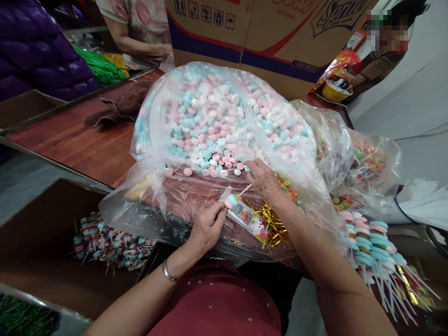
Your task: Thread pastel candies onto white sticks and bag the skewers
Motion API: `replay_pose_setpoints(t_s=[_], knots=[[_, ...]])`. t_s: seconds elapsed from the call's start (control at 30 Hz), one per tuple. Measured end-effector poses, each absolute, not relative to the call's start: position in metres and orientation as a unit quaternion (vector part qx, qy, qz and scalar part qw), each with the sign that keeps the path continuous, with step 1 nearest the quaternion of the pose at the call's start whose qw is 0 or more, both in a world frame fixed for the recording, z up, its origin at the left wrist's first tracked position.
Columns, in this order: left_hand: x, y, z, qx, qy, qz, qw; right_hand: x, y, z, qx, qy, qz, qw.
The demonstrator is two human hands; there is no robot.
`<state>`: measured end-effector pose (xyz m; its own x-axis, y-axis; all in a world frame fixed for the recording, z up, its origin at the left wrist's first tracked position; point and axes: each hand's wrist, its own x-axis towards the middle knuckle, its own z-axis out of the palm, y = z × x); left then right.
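My left hand (pixel 209 225) pinches a short candy skewer (pixel 231 201), a white stick threaded with pink, blue and yellowish candies. The stick's bare end points up to the right. My right hand (pixel 262 178) is at the front edge of a heap of round pink, blue and white candies (pixel 217 161), its fingers curled together at a pale blue candy. The heap spills from a large clear plastic bag (pixel 210 102). Below my hands lie a printed clear wrapper (pixel 245 219) and gold tinsel ties (pixel 275 226). Small ring candies (pixel 287 187) show beside my right wrist.
Finished candy skewers (pixel 373 245) are bunched at the right. An open cardboard box (pixel 42 224) at the left holds more skewers. A tall Sprite carton (pixel 245 42) stands behind the bag. A brown cloth (pixel 119 107) lies on the table. Two other people work at the back.
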<state>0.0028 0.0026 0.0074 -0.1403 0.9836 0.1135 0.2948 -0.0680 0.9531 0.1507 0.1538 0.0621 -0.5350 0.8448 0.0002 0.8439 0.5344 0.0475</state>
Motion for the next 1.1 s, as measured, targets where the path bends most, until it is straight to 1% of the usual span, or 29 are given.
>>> replay_pose_setpoints(t_s=[0.07,0.17,0.3,0.53,0.63,0.73,0.83,0.9,1.0,1.1], knots=[[0.003,0.002,0.007,0.551,0.584,0.481,0.353,0.144,0.159,0.062,0.441,0.897,0.015,0.02],[0.003,0.002,0.008,0.552,0.588,0.478,0.349,0.134,0.168,0.06,0.452,0.891,0.026,0.036],[0.003,0.002,0.008,0.555,0.591,0.475,0.343,0.128,0.178,0.054,0.457,0.889,0.036,0.0],[0.004,0.003,0.005,0.559,0.587,0.472,0.346,0.15,0.17,0.05,0.349,0.936,0.046,0.017],[0.004,0.002,0.005,0.56,0.586,0.468,0.351,0.166,0.161,0.055,0.303,0.952,0.02,0.025],[0.004,0.002,0.006,0.558,0.59,0.468,0.349,0.182,0.154,0.057,0.281,0.959,-0.037,0.015],[0.004,0.002,0.006,0.558,0.589,0.47,0.348,0.194,0.152,0.056,0.306,0.947,-0.094,-0.012],[0.003,0.002,0.006,0.558,0.588,0.471,0.348,0.198,0.152,0.055,0.36,0.924,-0.12,-0.052],[0.003,0.002,0.007,0.554,0.591,0.472,0.348,0.198,0.155,0.055,0.448,0.876,-0.127,-0.126],[0.002,0.002,0.008,0.548,0.596,0.472,0.349,0.191,0.158,0.054,0.485,0.853,-0.125,-0.146]])
